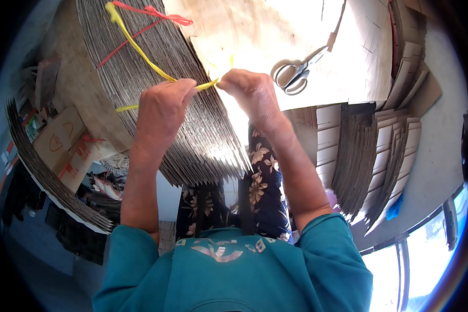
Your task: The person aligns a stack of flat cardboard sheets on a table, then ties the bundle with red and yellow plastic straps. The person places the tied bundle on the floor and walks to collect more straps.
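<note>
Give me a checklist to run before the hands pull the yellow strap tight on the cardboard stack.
1. Left hand grips yellow strap: ok.
2. Right hand pinches the other strap end: ok.
3. Strap runs over the cardboard stack: ok; far side hidden.
4. Red strap clear of the yellow one: not ok, they cross near the stack's top edge.
5. Scissors close by on the board: ok, beside the right hand.
6. Knot formed between the hands: cannot tell.
</note>
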Available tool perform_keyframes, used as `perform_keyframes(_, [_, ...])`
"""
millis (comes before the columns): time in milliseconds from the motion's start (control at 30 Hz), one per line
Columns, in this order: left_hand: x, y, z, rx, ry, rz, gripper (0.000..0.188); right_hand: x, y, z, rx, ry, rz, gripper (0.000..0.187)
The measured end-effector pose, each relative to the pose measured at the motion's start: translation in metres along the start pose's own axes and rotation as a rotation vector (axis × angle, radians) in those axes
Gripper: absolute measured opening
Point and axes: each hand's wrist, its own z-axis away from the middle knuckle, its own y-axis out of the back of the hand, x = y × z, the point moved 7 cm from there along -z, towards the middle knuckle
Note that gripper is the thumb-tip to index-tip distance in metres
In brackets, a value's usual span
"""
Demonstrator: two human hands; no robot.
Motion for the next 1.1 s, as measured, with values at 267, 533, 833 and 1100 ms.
perform_keyframes(267, [-0.068, 0.0, 0.025, 0.039, 0.318, 0.505, 0.018, 0.087, -0.04, -0.013, 0.021, -0.501, -0.696, 0.014])
perform_keyframes(533, [-0.057, -0.047, 0.005, 0.127, 0.247, 1.6, 0.031, 0.05, -0.075, -0.033, 0.008, -0.557, -1.737, 0.028])
perform_keyframes(833, [-0.078, -0.041, 0.004, 0.162, 0.128, 1.226, 0.035, 0.078, -0.075, -0.06, -0.119, -0.705, -1.339, 0.022])
perform_keyframes(1100, [-0.091, -0.053, 0.014, 0.185, 0.209, 1.29, 0.034, 0.115, -0.053, 0.082, 0.455, -0.747, -1.168, 0.067])
